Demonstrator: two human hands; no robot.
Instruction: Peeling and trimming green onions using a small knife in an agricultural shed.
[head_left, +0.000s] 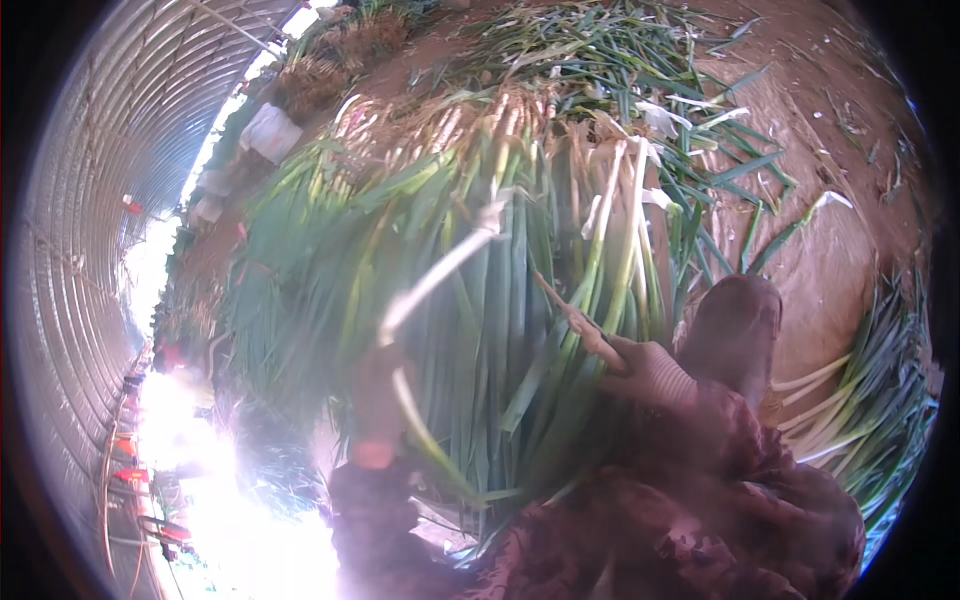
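Observation:
My left hand (381, 379), blurred, is closed around the white stem of a long green onion (442, 281). The root end points up and right, and its green leaf hangs below the hand. To the right, my right hand (645, 369), with a ribbed cuff at the wrist, grips a thin pointed tool (574, 319); its exact kind is unclear. Under both hands lies a broad pile of green onions (480, 285), roots away from me and leaves toward me. A few onions with pale, bare stems (637, 202) rest on the pile's right side.
Loose leaves and trimmings (600, 45) are heaped beyond the roots. More green onions (862, 412) lie at the right, beside a brown sheet (825, 300) on the ground. My shoe (735, 330) is near my right hand. A white sack (270, 133) stands upper left, near the ribbed tunnel wall (97, 187).

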